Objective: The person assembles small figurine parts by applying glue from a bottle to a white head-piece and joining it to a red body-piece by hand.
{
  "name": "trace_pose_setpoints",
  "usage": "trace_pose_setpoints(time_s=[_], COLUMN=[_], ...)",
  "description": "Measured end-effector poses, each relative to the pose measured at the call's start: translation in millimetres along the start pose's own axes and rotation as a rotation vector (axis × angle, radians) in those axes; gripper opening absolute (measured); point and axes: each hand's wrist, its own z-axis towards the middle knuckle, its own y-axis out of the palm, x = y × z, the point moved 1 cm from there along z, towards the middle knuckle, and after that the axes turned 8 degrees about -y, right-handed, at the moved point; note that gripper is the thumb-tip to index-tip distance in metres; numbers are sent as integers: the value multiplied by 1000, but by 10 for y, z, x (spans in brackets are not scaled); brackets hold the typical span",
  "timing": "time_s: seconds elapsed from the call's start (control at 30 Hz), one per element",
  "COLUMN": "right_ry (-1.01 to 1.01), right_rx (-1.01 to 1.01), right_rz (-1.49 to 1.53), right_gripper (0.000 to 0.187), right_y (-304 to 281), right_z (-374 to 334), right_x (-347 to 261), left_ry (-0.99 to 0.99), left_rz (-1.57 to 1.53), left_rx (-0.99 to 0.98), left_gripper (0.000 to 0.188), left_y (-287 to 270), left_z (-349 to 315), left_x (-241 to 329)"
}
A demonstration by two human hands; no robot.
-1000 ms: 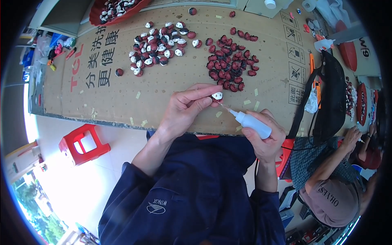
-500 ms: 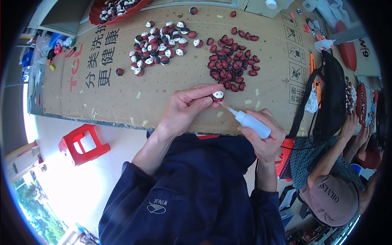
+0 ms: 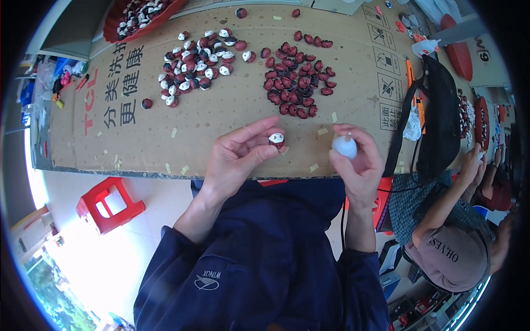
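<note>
One white-topped piece [image 3: 277, 140], pinched between the fingers of the left hand [image 3: 234, 157], over the worktop [image 3: 207, 118]; one white bottle [image 3: 344, 148], held in the fingers of the right hand [image 3: 364, 170], apart from it; dark-red pieces [image 3: 286, 83] beyond.

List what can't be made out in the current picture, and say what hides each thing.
All in the head view:
1. Underside of the small white-and-red piece: turned away, partly behind the fingers of the left hand.
2. Fill level of the white bottle: seen nearly end-on, inside the grasp of the right hand.
3. Far part of the red bowl: cut off by the upper edge.
4. Whatever the nearest co-worker's hand holds: too small, blurred.
</note>
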Motion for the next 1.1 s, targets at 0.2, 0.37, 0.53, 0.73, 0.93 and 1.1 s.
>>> trace_pose_setpoints(time_s=[0.2,0.37,0.53,0.73,0.93,1.1], right_ry=[-28,-97,-217,-370,-202,79], right_rx=[-180,-121,-56,-186,-229,-218], right_rz=[-151,-233,-499,-807,-719,-172], right_gripper=[32,34,21,15,15,18], right_y=[361,325,104,106,16,-48], right_z=[95,168,481,679,579,222], right_x=[32,-87,82,146,121,-226], left_ry=[-53,-90,-113,-126,-148,-191], left_rz=[-69,-110,-94,-123,-127,-59], left_rx=[15,7,7,-62,-97,-120], left_gripper=[29,30,31,32,30,28], left_y=[-45,-75,-43,-27,46,144], left_z=[-169,-191,-202,-191,-151,-110], left_x=[-47,-37,-25,-66,-85,-83])
